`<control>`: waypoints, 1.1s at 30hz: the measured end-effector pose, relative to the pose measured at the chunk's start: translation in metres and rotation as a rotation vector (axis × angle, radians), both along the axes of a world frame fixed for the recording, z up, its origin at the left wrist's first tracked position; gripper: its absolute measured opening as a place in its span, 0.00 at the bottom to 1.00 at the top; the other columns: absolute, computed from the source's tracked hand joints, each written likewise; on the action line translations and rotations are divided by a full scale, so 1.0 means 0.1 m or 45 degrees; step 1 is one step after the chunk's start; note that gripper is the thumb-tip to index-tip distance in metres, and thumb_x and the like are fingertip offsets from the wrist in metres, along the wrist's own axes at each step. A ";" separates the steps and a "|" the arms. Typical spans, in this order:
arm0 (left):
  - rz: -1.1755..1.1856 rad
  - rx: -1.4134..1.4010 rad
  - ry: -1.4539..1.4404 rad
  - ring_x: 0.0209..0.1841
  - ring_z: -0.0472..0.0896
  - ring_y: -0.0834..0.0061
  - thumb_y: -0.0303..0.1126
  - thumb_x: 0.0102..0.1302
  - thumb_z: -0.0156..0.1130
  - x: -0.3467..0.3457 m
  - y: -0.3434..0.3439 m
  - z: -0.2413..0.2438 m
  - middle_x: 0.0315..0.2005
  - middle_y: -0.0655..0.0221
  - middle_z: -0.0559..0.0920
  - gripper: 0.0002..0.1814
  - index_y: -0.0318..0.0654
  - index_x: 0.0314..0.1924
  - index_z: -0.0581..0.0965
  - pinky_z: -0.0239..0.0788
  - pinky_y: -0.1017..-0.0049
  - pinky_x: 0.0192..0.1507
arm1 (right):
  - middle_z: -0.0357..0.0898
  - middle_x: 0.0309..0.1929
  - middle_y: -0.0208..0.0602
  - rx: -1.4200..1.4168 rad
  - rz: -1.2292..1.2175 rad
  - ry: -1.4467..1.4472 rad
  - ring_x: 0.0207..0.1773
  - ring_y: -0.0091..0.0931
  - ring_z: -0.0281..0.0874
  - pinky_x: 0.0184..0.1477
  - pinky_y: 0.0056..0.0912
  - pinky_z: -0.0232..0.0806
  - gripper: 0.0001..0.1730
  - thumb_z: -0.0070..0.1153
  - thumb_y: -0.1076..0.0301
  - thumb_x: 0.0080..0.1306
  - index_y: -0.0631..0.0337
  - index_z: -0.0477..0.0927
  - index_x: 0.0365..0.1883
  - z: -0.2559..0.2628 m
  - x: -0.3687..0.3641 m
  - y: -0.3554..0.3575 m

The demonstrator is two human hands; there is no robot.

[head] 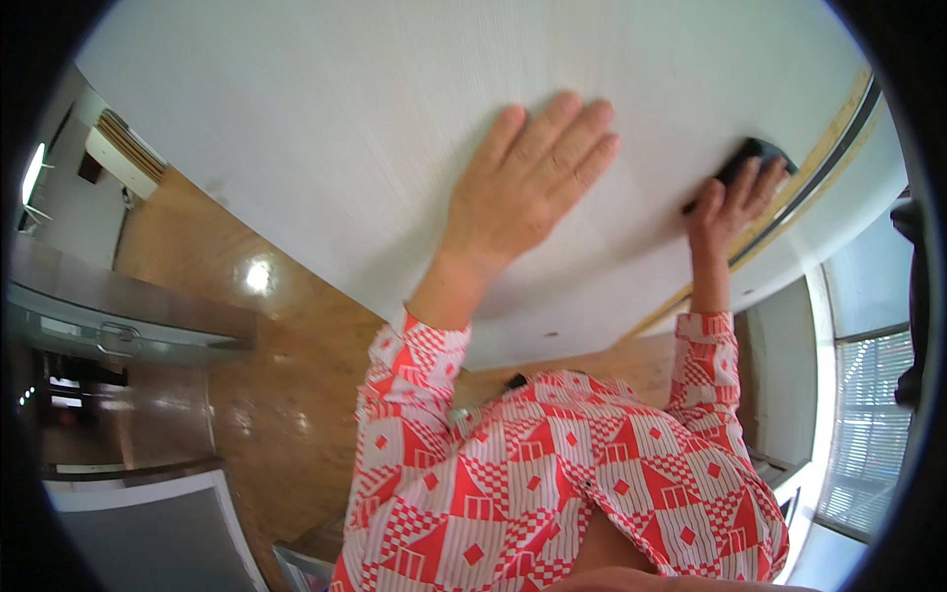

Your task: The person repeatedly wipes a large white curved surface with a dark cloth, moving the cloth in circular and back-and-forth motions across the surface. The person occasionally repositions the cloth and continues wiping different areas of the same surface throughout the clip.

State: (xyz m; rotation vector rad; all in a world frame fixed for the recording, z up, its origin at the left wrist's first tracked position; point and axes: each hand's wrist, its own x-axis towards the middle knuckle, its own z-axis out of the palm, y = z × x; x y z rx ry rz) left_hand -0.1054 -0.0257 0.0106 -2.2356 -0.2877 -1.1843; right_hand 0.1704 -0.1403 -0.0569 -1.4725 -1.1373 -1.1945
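A large white panel (pixel 333 140) with a faintly streaked surface spreads in front of me. My left hand (pixel 518 185) lies palm down on it, fingers extended and slightly apart, with nothing held. Over to the right, my right hand (pixel 732 207) rests on a dark block-like object (pixel 742 159), its fingers over the near side. That object sits on the panel close to its tan right edge (pixel 836 126); what exactly it is cannot be made out. Much of its underside is hidden.
Beyond the tan edge runs a dark gap (pixel 806 194), then another pale surface (pixel 814 229). Shiny brown floor (pixel 296 414) shows at the left. A stack of boards (pixel 126 155), a glass-edged counter (pixel 118 318) and a grey panel (pixel 155 540) stand leftward. Blinds (pixel 865 429) hang at right.
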 end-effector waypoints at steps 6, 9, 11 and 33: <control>0.116 0.099 -0.035 0.72 0.68 0.69 0.43 0.70 0.61 0.09 -0.12 -0.01 0.68 0.78 0.73 0.20 0.60 0.62 0.78 0.47 0.57 0.76 | 0.54 0.78 0.54 0.025 0.064 0.002 0.82 0.54 0.41 0.77 0.59 0.32 0.32 0.53 0.60 0.64 0.55 0.73 0.68 0.20 -0.37 0.11; 0.149 0.089 -0.108 0.73 0.67 0.67 0.48 0.72 0.57 0.12 -0.15 -0.07 0.69 0.78 0.72 0.20 0.60 0.62 0.78 0.46 0.56 0.76 | 0.61 0.77 0.40 -0.262 0.086 -0.161 0.82 0.50 0.44 0.79 0.60 0.28 0.28 0.56 0.45 0.65 0.32 0.77 0.65 0.10 -0.72 0.12; 0.186 0.070 -0.103 0.73 0.66 0.65 0.48 0.73 0.56 0.13 -0.19 -0.13 0.70 0.76 0.72 0.20 0.60 0.63 0.78 0.45 0.55 0.76 | 0.63 0.76 0.39 -0.235 0.106 -0.200 0.81 0.48 0.47 0.79 0.59 0.28 0.27 0.54 0.45 0.66 0.31 0.78 0.64 0.12 -0.70 0.06; 0.253 0.023 -0.133 0.76 0.60 0.60 0.53 0.77 0.48 0.18 -0.22 -0.29 0.73 0.73 0.67 0.25 0.58 0.69 0.72 0.40 0.51 0.77 | 0.50 0.81 0.46 0.180 -0.100 0.448 0.83 0.50 0.38 0.77 0.59 0.35 0.33 0.47 0.67 0.66 0.54 0.68 0.72 0.90 0.12 -0.16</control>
